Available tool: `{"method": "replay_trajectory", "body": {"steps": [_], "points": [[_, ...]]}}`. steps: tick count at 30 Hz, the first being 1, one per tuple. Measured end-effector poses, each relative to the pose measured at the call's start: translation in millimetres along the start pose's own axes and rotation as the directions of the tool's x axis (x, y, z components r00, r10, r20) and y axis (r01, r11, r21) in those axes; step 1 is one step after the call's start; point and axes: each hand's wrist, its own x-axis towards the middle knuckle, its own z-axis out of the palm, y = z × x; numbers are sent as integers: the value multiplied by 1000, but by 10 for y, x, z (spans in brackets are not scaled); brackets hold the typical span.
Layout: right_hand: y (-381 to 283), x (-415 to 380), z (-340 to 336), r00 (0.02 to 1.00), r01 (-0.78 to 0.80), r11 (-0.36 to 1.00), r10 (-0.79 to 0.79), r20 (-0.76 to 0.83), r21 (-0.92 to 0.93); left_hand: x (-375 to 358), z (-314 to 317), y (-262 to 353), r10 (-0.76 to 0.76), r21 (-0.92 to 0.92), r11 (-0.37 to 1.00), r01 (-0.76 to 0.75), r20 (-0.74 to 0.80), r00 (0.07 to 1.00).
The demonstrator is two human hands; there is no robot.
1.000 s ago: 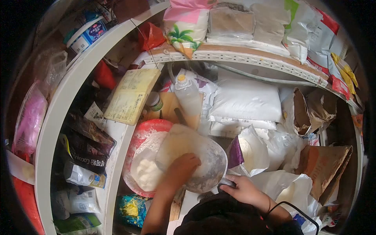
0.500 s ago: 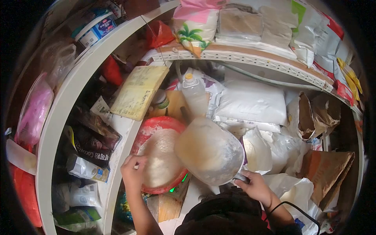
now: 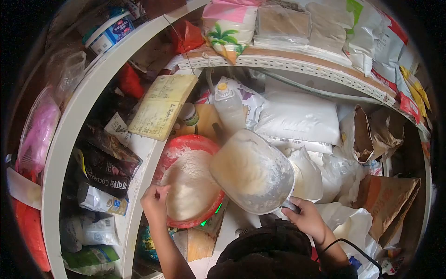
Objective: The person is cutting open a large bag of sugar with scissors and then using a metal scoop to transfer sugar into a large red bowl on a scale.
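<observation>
A red basin point(image 3: 203, 142) holds a mound of pale flour point(image 3: 190, 179). My left hand point(image 3: 155, 199) is at the basin's left rim, its fingers bent closed on the edge. In my right hand point(image 3: 304, 217) is the grey handle of a large flour scoop point(image 3: 274, 174), with fingers wrapped round it. The scoop has pale flour inside, and its front lip is over the basin's right side. Some flour in the basin looks smeared by motion.
Behind the basin stand a plastic jug point(image 3: 228, 109) and a small jar point(image 3: 189, 114). A yellowed notebook point(image 3: 162, 107) lies on the left ledge. A full white sack point(image 3: 297, 118) and an open flour bag point(image 3: 304, 174) are at the right, with a torn paper bag point(image 3: 388, 204) beyond.
The scoop has shifted slightly right and up, and more of its inside shows. My right hand has moved a little with it. My left hand stays at the basin rim.
</observation>
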Motion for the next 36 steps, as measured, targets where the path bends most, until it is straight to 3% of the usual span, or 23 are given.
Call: {"method": "replay_trajectory", "body": {"steps": [16, 19, 25, 28, 36], "points": [[72, -2, 34, 1000, -13, 1000, 13, -11, 22, -32, 27, -50, -17, -27, 999, 18, 35, 999], [70, -2, 37, 1000, -8, 999, 9, -2, 33, -31, 2, -112, -122, -24, 992, 126, 112, 986], [11, -18, 36, 1000, -20, 999, 20, 6, 38, -106, -34, -88, 105, 117, 980, -161, 384, 917], [54, -13, 42, 1000, -5, 999, 5, -4, 37, -114, -40, -141, 8, 83, 995, -57, 496, 868], [29, -25, 35, 999, -31, 999, 31, 15, 27, -149, -60, -164, 5, 96, 993, -66, 531, 847]]}}
